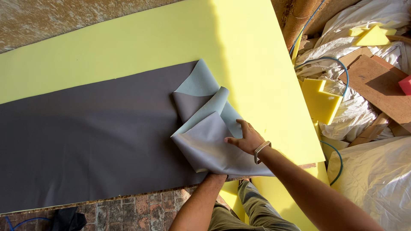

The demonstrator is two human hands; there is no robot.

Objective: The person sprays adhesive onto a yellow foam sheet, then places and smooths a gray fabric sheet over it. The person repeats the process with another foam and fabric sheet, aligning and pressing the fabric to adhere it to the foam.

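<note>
Two hands on folded grey fabric (205,141), right hand (246,139) fingers spread flat, left hand (216,176) hidden beneath, grip unclear

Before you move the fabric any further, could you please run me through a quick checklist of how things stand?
1. Right hand on the folded end of the grey fabric: ok, fingers spread on top of it.
2. Left hand grip: cannot tell, the hand is hidden under the fabric's near edge.
3. Fabric flat on the yellow foam sheet: not ok, the right end is folded back and creased, pale underside up.
4. Rest of the fabric smooth: ok, it lies flat to the left.
5. Foam beyond the fold bare: ok.
6. Floor beside the table: not ok, foam scraps, boards and a blue hose lie there.
</note>
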